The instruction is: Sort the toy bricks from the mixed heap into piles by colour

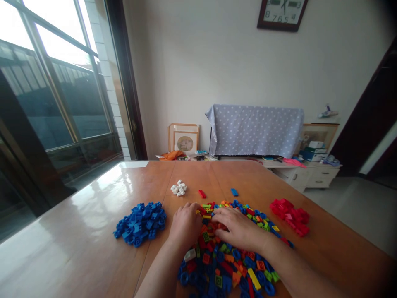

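Note:
A mixed pile of toy building bricks [229, 258] in red, blue, yellow, orange and green lies under and around both hands. At the pile's upper left edge, my left hand [186, 223] has its fingers curled inward and down; whatever they hold, if anything, is hidden. My right hand [237, 227] rests over the middle of the pile, thumb and fingers apart, fingertips among the bricks. A white brick [190, 255] lies beside my left wrist. Left of my left hand is a heap of blue bricks [141, 223].
A small cluster of white bricks [179, 188] sits farther back. One red brick [202, 193] and one blue brick [234, 192] lie apart beyond the pile. Red bricks [290, 216] are heaped at right on the wooden table [93, 215]. A cloth-covered object [256, 130] stands behind.

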